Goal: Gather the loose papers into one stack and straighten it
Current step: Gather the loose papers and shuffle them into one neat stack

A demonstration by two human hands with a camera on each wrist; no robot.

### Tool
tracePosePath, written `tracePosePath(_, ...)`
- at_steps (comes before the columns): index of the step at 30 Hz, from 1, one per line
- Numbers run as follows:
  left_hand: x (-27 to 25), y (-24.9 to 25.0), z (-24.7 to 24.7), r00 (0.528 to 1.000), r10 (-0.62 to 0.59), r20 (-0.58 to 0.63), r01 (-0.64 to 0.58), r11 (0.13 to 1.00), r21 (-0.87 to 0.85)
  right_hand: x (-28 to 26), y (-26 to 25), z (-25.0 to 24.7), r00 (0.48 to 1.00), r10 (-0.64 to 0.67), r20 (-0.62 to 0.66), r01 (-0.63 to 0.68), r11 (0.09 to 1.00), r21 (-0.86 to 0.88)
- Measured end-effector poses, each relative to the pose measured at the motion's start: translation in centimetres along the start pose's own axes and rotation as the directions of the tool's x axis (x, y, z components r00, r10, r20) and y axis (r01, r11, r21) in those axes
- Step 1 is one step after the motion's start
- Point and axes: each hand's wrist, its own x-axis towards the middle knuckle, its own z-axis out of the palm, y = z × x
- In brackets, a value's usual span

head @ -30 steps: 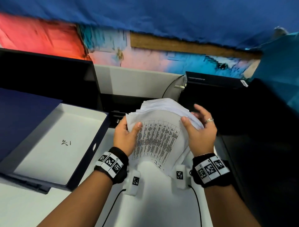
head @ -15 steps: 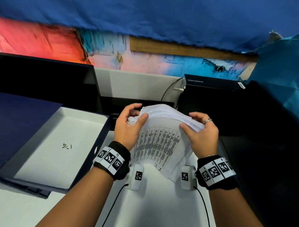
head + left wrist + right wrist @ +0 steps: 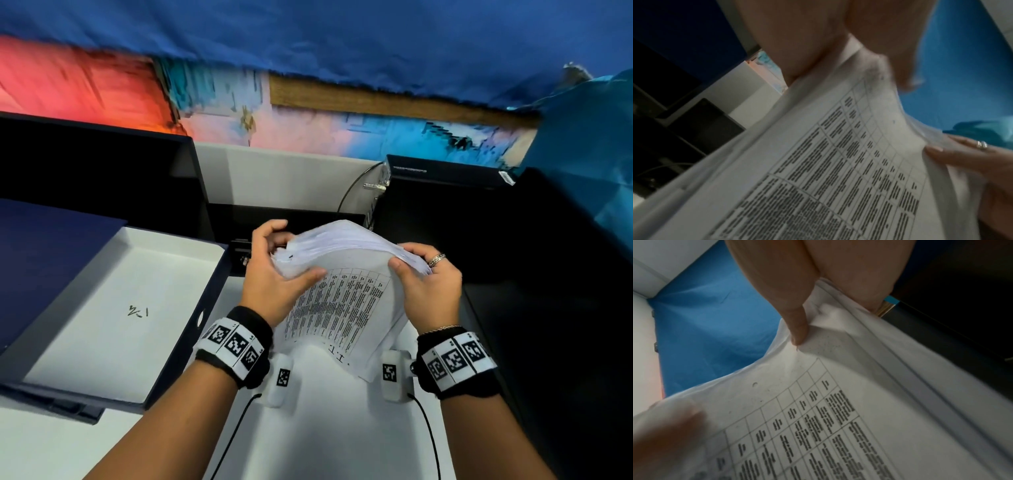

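Note:
A thick stack of white papers (image 3: 346, 284) stands on its lower edge on the white desk (image 3: 329, 438), bowed over at the top, with a printed table facing me. My left hand (image 3: 274, 270) grips its top left corner, thumb in front and fingers curled behind. My right hand (image 3: 424, 274), with a ring on one finger, pinches the top right edge. In the left wrist view the printed sheet (image 3: 838, 162) fills the frame, and the right hand (image 3: 962, 155) shows at its far edge. In the right wrist view my thumb (image 3: 795, 318) presses on the paper (image 3: 838, 410).
An open shallow box (image 3: 113, 308) with a white inside and a dark blue rim lies on the desk at my left. Black boxes (image 3: 445, 205) and a cable stand behind the papers. A dark surface (image 3: 548, 342) borders the desk on the right. Blue cloth (image 3: 342, 34) hangs above.
The top of the stack has bent further over towards me. My left hand has moved up to the top left corner and curled round it. My right hand has closed tighter on the top right edge.

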Motion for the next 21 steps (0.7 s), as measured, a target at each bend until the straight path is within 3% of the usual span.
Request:
tracePosePath(4,0.3,0.2,0.0,0.996,0.01,-0.091,-0.012,1.0,-0.022,0.1,-1.0,-0.7,0.999,-0.024,0.032,0.022,0.998,0.056)
tracePosePath(7,0.1,-0.6,-0.4,0.993,-0.08,-0.086,0.073,0.994,-0.079,-0.5,-0.7,-0.6,0.998,-0.009,0.066,0.002,0.993,0.117)
tracePosePath(9,-0.1,-1.2,-0.3,0.987,-0.137,-0.08,0.131,0.988,-0.077,-0.9,-0.6,0.1,0.998,-0.039,0.058,0.037,0.998,0.041)
tracePosePath(13,-0.1,-2.4,0.0,0.985,-0.166,-0.049,0.162,0.985,-0.064,-0.9,-0.7,1.2,0.994,-0.103,-0.025,0.102,0.994,-0.039)
tracePosePath(21,0.1,-3.2,-0.2,0.967,-0.243,0.072,0.247,0.968,-0.046,-0.7,0.1,-0.2,0.979,0.023,-0.205,-0.012,0.998,0.054)
